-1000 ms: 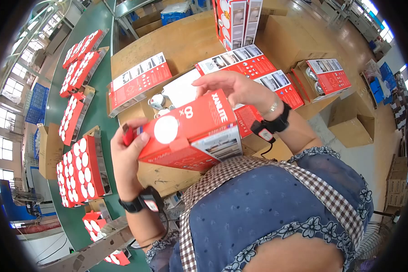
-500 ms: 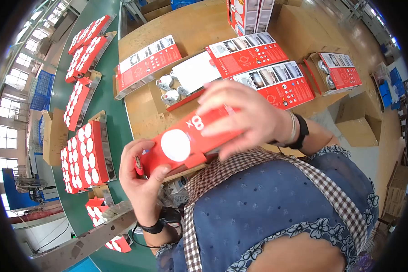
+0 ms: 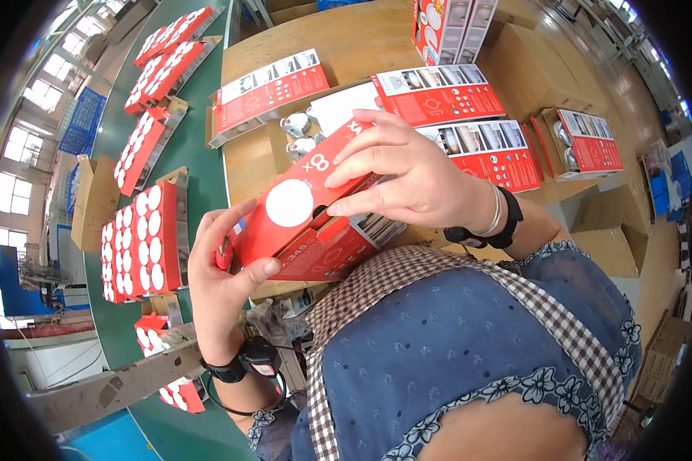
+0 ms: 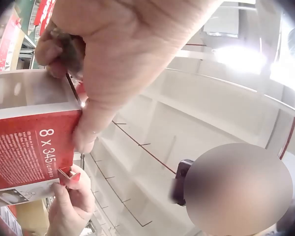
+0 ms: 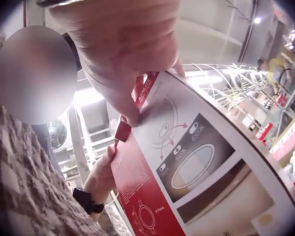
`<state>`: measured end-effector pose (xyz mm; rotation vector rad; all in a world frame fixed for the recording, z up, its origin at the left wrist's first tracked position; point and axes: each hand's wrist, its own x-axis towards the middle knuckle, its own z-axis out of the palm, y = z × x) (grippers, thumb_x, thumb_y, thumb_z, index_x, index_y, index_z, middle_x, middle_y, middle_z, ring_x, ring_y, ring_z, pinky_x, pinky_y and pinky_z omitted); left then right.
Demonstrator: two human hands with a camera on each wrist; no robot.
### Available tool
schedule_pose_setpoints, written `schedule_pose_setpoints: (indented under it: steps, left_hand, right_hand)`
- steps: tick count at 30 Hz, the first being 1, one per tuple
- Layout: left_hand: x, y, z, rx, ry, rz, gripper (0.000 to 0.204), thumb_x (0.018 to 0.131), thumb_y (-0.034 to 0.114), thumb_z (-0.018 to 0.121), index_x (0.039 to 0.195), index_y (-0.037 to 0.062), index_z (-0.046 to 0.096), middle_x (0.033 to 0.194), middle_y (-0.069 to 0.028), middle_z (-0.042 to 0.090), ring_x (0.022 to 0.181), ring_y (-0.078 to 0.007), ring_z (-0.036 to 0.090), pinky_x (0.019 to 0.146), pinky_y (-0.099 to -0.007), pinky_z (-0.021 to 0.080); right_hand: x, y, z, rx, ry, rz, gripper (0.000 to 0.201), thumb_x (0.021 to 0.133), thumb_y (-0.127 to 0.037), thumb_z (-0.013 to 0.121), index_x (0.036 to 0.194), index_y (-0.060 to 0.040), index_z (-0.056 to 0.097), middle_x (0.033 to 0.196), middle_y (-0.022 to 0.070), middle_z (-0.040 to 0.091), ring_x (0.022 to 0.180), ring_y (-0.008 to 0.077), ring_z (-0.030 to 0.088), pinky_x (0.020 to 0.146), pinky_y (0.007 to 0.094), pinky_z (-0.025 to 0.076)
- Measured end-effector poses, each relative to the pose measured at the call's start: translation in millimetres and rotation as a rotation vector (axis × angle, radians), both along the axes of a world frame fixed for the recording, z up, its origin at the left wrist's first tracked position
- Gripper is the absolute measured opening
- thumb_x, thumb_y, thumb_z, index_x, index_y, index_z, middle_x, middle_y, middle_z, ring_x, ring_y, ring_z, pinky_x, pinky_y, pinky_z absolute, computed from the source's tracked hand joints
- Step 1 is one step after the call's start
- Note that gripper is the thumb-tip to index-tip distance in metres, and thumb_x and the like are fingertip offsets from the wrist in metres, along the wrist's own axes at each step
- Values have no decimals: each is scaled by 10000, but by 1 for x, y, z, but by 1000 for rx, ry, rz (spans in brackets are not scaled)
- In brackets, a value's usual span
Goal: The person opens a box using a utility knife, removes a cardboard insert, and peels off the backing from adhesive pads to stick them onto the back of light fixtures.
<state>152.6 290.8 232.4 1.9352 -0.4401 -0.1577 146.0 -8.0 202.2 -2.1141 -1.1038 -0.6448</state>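
Observation:
A red-and-white printed light-fixture carton [image 3: 288, 202] is held tilted in front of the apron, with a round white disc and "x8" on its upper face. My left hand [image 3: 221, 280] grips its left end, thumb along the near edge. Among that hand's fingers shows a small red thing [image 3: 224, 253], partly hidden. My right hand [image 3: 407, 173] reaches over the carton's right part, fingers at a dark slot in the upper face. In the left wrist view, the right thumb and fingers pinch a small red flap [image 4: 71, 177] at the carton's edge.
On the wooden table lie several similar cartons [image 3: 438, 92], one open box with lamp fittings [image 3: 298, 127] inside. Rows of red cartons with white discs [image 3: 150, 238] stand on the green table at left. A brown cardboard box [image 3: 603, 230] sits at right.
The right hand passed across the carton's upper face and now has its fingers at the slot and flap. The left hand keeps its grip on the left end; the carton is turned slightly.

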Motion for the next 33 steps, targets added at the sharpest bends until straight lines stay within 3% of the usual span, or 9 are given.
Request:
schedule_pose_setpoints:
  steps: [5,8,9,12,14,20,24,28,33]
  left_hand:
    - [2,2,8,51,-2,-44,708,634,277,920,1242,17,665,1074,-43,553,944,-161,520,857,-288,442]
    - [3,-2,18,173,-108,-74,650,662,238,905,1229,23,669,1047,-78,610,927,-203,587,836,-312,476]
    - [2,-9,26,344,-199,-66,612,676,221,893,1213,28,671,1030,-97,637,919,-236,616,824,-338,495]
    - [0,-21,40,585,-414,-76,542,696,195,870,1177,37,674,1001,-120,676,905,-293,652,808,-388,524]
    - [0,-30,47,695,-568,-147,510,692,195,853,1146,45,677,1000,-118,693,910,-313,665,793,-425,536]
    - [-2,-42,54,798,-566,-216,540,702,209,798,1187,20,655,975,-136,690,873,-315,668,747,-424,538]
    - [3,-49,57,892,-615,-251,509,721,190,725,1189,11,635,907,-161,684,787,-335,670,692,-436,533]
    - [37,-35,49,827,-625,-271,462,729,166,701,1166,30,635,801,-182,669,728,-381,654,671,-464,522]
    - [38,-35,59,851,-569,-277,511,743,150,703,1243,69,633,885,-161,687,823,-347,642,736,-438,503]
  right_hand:
    - [-10,12,14,-21,107,-88,172,756,-152,793,917,-180,738,1112,6,631,1158,247,565,1139,564,355]
    - [-12,14,9,-6,0,-66,182,741,-155,792,910,-183,733,1107,8,619,1171,259,551,1136,572,365]
    - [-14,15,9,-9,2,-66,182,741,-155,792,910,-183,733,1107,8,619,1171,259,551,1136,572,365]
    - [-15,19,8,-5,-113,-136,196,717,-165,794,903,-175,736,1051,6,614,1096,254,559,1081,545,414]
    - [-16,21,2,38,-197,-125,214,691,-172,797,897,-160,744,975,-7,594,983,226,548,949,475,457]
    - [-20,29,-5,92,-251,-151,239,650,-168,801,881,-148,745,910,-25,563,903,208,522,789,394,420]
    - [-22,32,-3,113,-242,-146,233,637,-150,806,858,-136,733,911,-17,560,877,209,527,790,387,425]
    - [-14,35,5,76,-170,-137,194,714,-127,786,835,-106,636,904,3,546,870,212,563,804,370,431]
    - [-11,41,18,-13,-120,-269,282,705,-163,802,908,-101,616,967,42,538,905,231,562,825,380,446]
